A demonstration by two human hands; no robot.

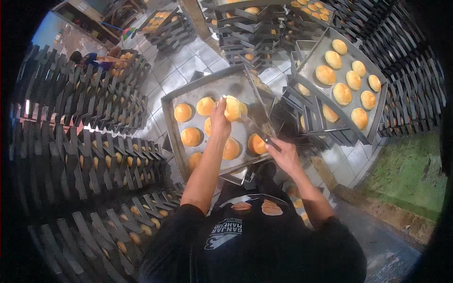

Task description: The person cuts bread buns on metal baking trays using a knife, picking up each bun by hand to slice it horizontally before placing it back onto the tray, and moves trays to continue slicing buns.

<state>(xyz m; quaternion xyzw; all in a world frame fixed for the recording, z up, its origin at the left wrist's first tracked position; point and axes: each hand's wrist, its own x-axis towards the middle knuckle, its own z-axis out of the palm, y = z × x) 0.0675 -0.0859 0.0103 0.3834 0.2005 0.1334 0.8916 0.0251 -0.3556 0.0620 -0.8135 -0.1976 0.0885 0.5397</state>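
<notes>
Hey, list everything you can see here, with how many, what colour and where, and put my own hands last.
Near tray: one, grey, centre
Buns on near tray: at least seven, golden, some partly hidden
Held bun: one, golden, in left hand
Thin tool: one, in right hand, reaching toward held bun
Right-hand tray: one, grey, upper right
Buns on right-hand tray: nine, golden
Stacked trays: many, dark, both sides and top
Floor tiles: many, whitish
Green surface: one, right
Another person: one, blue top, upper left
Black shirt: one, bottom
Left hand: one
Right hand: one
</notes>
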